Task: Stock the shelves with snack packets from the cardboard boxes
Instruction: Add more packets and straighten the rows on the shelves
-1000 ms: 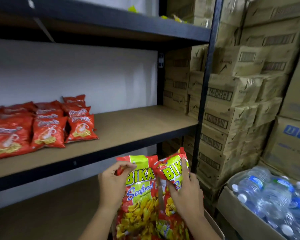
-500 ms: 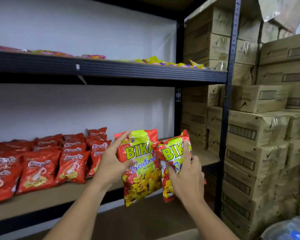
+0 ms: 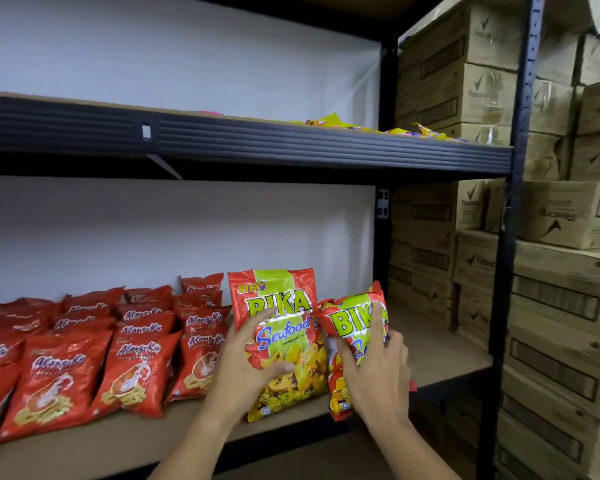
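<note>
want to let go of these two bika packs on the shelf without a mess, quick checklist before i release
1. Left hand grips left Bika packet: ok.
2. Right hand grips right Bika packet: ok.
3. Bare shelf board free to the right: ok.
4. Left packet clear of the red packets: cannot tell.
5. Packet bottoms resting on the board: cannot tell.
6. Right packet upright: not ok, tilted.

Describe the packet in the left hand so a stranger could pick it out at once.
Look at the middle shelf of the black rack, just right of the rows of plain red packets. The left hand holds the Seafood packet upright there. Unlike the crumpled, tilted twin packet in the right hand, it faces flat forward, its blue "Seafood" fully readable on a green stripe.
</note>
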Demonstrator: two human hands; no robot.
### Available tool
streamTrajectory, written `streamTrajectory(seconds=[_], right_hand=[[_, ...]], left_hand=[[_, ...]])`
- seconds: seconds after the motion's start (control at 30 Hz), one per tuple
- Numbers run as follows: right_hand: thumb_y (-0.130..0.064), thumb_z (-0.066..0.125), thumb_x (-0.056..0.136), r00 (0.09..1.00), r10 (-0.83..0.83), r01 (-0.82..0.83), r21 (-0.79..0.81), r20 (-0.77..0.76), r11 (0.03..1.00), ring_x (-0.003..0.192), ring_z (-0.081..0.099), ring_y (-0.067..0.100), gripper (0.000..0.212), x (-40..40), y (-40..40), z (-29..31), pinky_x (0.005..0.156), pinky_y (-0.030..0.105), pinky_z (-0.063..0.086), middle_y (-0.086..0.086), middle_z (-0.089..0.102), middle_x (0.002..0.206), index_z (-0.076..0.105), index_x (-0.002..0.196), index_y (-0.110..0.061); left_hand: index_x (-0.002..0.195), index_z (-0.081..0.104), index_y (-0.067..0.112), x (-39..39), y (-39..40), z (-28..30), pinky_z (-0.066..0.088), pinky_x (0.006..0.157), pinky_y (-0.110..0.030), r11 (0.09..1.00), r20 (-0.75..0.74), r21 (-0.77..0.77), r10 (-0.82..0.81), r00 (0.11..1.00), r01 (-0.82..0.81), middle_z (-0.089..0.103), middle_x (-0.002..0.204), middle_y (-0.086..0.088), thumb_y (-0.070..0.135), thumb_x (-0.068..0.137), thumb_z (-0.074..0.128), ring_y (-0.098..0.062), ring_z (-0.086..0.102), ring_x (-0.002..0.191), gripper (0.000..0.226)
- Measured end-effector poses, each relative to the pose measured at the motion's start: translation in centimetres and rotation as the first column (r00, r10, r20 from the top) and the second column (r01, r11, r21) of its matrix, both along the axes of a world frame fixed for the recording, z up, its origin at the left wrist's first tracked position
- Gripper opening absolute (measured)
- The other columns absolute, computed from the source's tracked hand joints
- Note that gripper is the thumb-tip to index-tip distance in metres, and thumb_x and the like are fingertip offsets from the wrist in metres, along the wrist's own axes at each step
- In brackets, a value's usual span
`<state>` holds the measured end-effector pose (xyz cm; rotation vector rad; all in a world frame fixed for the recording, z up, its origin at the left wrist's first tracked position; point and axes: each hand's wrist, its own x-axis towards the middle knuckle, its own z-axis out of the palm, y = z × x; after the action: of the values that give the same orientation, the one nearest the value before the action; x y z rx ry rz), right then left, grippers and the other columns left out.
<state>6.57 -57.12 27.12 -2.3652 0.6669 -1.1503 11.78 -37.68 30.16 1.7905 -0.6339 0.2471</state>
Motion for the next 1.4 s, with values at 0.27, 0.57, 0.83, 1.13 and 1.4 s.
streamTrajectory(seconds=[0.27, 0.57, 0.83, 1.13, 1.4], right_hand=[[-0.078, 0.040, 0.075, 0.983, 0.186, -0.182, 0.197, -0.002, 0.963, 0.140, 0.024, 0.025, 0.103, -0.6, -1.2, -2.6, 0.112, 0.053, 0.024, 0.004, 0.018, 0.152, -0.030, 0.143, -0.049], [-0.050, 0.055, 0.095, 0.964, 0.238, -0.222, 0.134, -0.121, 0.966, 0.147, 0.018, 0.028, 0.104, 2.9, -3.5, -1.4, 0.115, 0.059, 0.018, -0.001, -0.002, 0.161, -0.038, 0.140, -0.044], [-0.052, 0.045, 0.098, 0.950, 0.195, -0.170, 0.118, -0.244, 0.978, 0.147, 0.014, 0.038, 0.090, 11.9, -6.7, -2.1, 0.117, 0.058, 0.016, 0.003, -0.014, 0.163, -0.033, 0.143, -0.047], [-0.063, 0.034, 0.096, 0.965, 0.163, -0.155, 0.057, -0.205, 0.986, 0.145, 0.016, 0.043, 0.081, 22.2, -11.4, -3.1, 0.113, 0.064, 0.022, 0.002, -0.016, 0.163, -0.033, 0.140, -0.053], [-0.063, 0.031, 0.097, 0.971, 0.204, -0.198, 0.060, -0.123, 0.978, 0.145, 0.016, 0.044, 0.078, 30.0, -14.2, -3.2, 0.112, 0.064, 0.019, 0.001, -0.018, 0.164, -0.033, 0.139, -0.055]], left_hand=[[0.133, 0.021, 0.076, 0.5, -1.2, -4.6, 0.014, 0.120, -0.049, 0.936, 0.209, 0.334, 0.045, 0.977, -0.114, -0.002, 0.141, 0.023, 0.040, 0.074, 0.083, -0.010, 0.006, 0.136, 0.093], [0.144, 0.009, 0.065, 5.7, -4.8, -4.8, 0.025, 0.112, -0.042, 0.806, 0.277, 0.454, 0.277, 0.920, -0.380, -0.008, 0.157, -0.002, 0.034, 0.091, 0.068, -0.027, 0.016, 0.138, 0.086], [0.146, 0.011, 0.062, 13.7, -10.2, -5.7, 0.036, 0.112, -0.037, 0.802, 0.261, 0.431, 0.327, 0.908, -0.413, -0.014, 0.158, -0.008, 0.007, 0.088, 0.070, -0.028, 0.025, 0.139, 0.100], [0.153, 0.010, 0.047, 23.3, -14.2, -6.6, 0.038, 0.113, -0.041, 0.819, 0.143, 0.427, 0.357, 0.923, -0.383, -0.008, 0.153, -0.015, -0.018, 0.079, 0.063, -0.034, 0.027, 0.143, 0.112], [0.142, -0.020, 0.061, 26.2, -15.9, -7.4, 0.042, 0.108, -0.049, 0.735, 0.255, 0.461, 0.427, 0.867, -0.498, -0.025, 0.153, -0.017, -0.001, 0.086, 0.062, -0.045, 0.013, 0.143, 0.116]])
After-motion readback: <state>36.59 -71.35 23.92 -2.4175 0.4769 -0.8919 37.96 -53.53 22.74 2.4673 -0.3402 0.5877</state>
